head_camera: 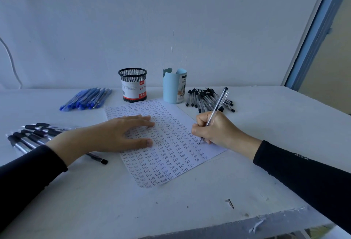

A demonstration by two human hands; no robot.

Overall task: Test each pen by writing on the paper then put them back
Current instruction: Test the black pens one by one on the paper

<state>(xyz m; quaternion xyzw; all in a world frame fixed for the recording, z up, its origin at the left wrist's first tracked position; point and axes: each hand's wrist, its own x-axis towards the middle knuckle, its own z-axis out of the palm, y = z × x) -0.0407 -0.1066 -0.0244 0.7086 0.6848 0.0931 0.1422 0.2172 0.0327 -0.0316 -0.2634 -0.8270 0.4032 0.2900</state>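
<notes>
The right hand [218, 131] grips a clear-barrelled pen with a black end [218, 105], fingers curled round its lower part. The tip meets the white sheet of paper [167, 164] near its right edge, though the fingers hide most of the point. The left hand [117, 134] lies flat on the sheet, fingers straight and released, covering some of the rows of handwritten "Test" that fill the page.

The left forearm in its black sleeve crosses a row of black-gripped pens [32, 136] at the bench's left side, hiding their far ends. One dark pen [98, 160] pokes out beneath the wrist.

Behind the paper stand a black mesh cup with a red and white label [133, 84] and a pale blue plastic holder [174, 86]; their insides cannot be seen. The holder screens part of a heap of black-capped pens [207, 100]. A pile of blue pens [87, 99] lies left of the mesh cup.

The white bench [190, 210] has open surface in front of the sheet, where a small metal nail [230, 203] lies near the chipped front edge.
</notes>
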